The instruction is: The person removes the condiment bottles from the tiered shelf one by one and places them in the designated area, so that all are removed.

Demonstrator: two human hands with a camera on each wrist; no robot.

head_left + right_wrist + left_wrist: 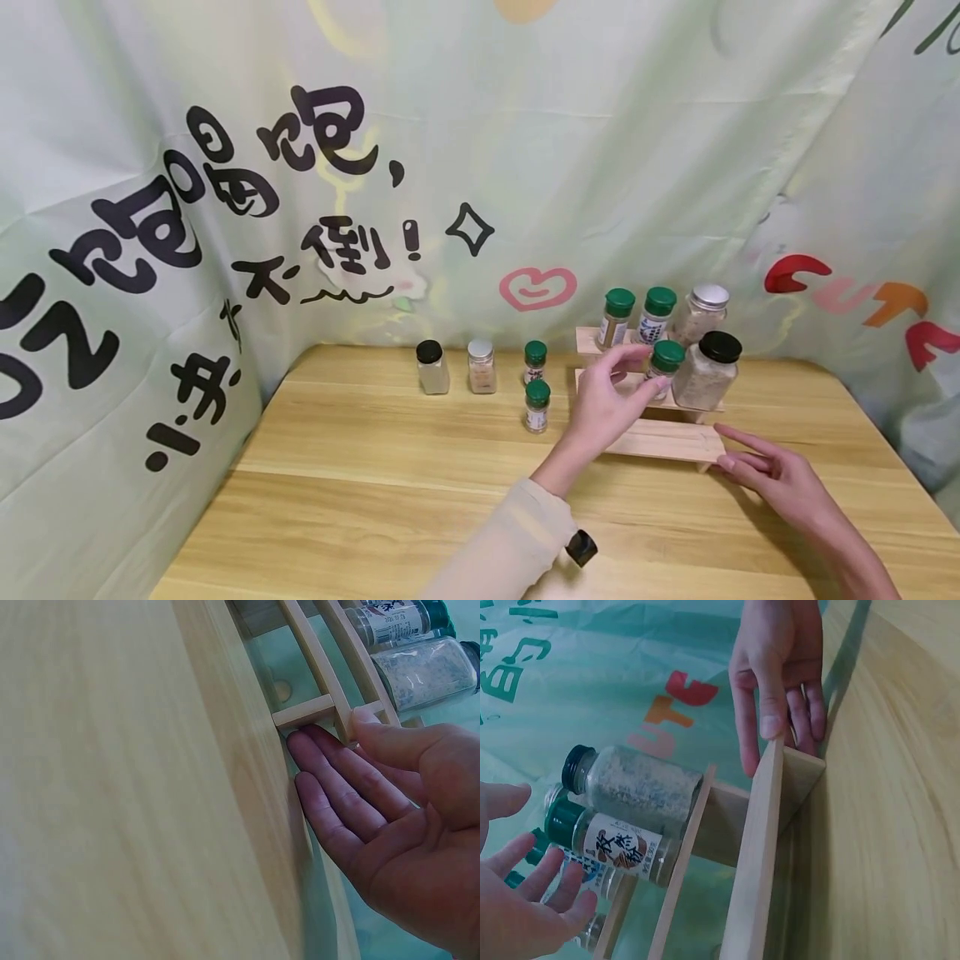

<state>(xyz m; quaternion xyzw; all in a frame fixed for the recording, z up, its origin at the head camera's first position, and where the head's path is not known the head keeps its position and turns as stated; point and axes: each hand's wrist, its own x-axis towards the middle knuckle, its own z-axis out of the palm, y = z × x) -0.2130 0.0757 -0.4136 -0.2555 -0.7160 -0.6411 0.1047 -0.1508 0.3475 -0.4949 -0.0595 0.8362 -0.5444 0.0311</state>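
A three-tier wooden rack [660, 440] stands on the right part of the table. My left hand [609, 404] is beside a green-capped spice jar [666, 358] on the middle tier. In the left wrist view, its spread fingers [536, 889] are apart from that jar, which stands upright on the tier. My right hand [783, 479] grips the right end of the lowest tier, thumb at the front corner and index finger at the back corner. A larger black-capped jar [707, 379] of pale grains stands to the right of the green-capped one.
On the top tier are two green-capped jars [617, 317] and a silver-capped jar [703, 312]. Left of the rack stand two more green-capped jars [536, 412], a silver-capped shaker [482, 371] and a black-capped shaker [432, 373]. A printed curtain [450, 150] hangs behind the table [360, 467].
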